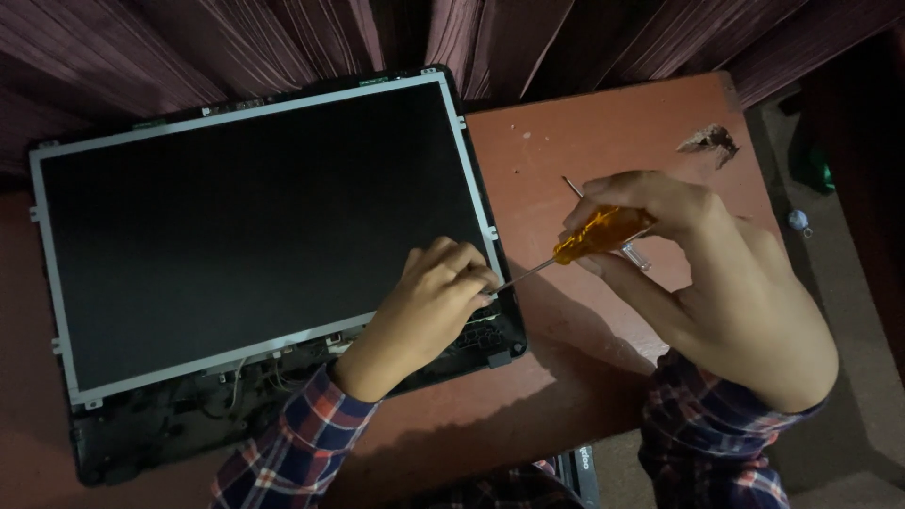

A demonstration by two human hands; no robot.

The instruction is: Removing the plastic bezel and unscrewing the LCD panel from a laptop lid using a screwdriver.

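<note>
Left hand curled, fingertips pressed onto the lower right corner of a bare screen panel, pinning it against its black back cover. Right hand closed around the amber handle of a screwdriver, slim metal shaft slanting down and left to the panel's right edge, tip right beside the left fingertips, seemingly at a mounting tab. Hard to tell whether the tip sits in a screw head; too small and dim.

Panel lying flat on a reddish-brown table, tilted slightly, dark glass upward, silver metal frame fully exposed. Front bezel already off, judging by the uncovered frame and side tabs. Thin wires and small parts laid bare along the bottom strip of the cover, below the panel. Panel not yet lifted out: resting inside the cover, apparently seated all around. Work at the lower right tab appearing under way, with the remaining tabs along the left and top edges unclear as to screws.

Dark pleated curtain hanging behind the table. Small chipped patch in the table's surface near the far right corner. Plaid sleeves on both forearms.
</note>
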